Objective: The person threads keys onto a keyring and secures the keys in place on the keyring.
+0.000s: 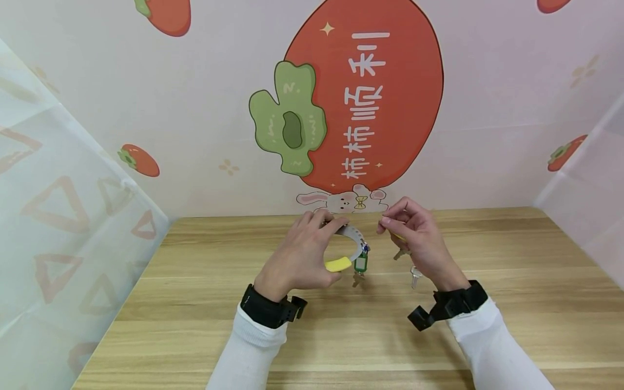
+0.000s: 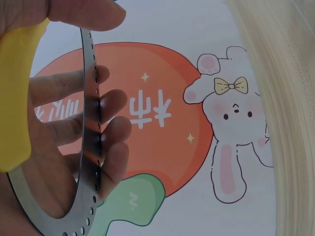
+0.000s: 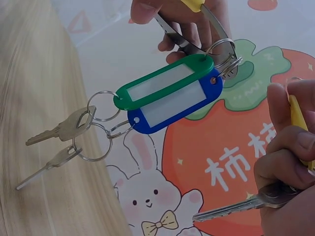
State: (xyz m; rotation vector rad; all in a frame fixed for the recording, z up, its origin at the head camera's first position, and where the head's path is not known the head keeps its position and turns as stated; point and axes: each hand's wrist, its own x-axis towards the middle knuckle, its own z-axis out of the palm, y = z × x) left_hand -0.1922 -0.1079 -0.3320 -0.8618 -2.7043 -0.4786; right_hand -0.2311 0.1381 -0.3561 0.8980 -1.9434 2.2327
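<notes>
My left hand grips a flat metal key hoop that has a row of small holes and a yellow grip. From the hoop's right side hang a green key tag and a blue key tag, each with a key on a split ring. To the right, apart from the hoop, my right hand pinches a yellow key tag, mostly covered by the fingers. Below that hand show a brass-toned key and a silver key; what holds the silver one is hidden.
Both hands are above a wooden table. Behind it stands a pale backdrop printed with a large red fruit and a rabbit. Patterned sheets hang at the sides. Black camera straps circle both wrists.
</notes>
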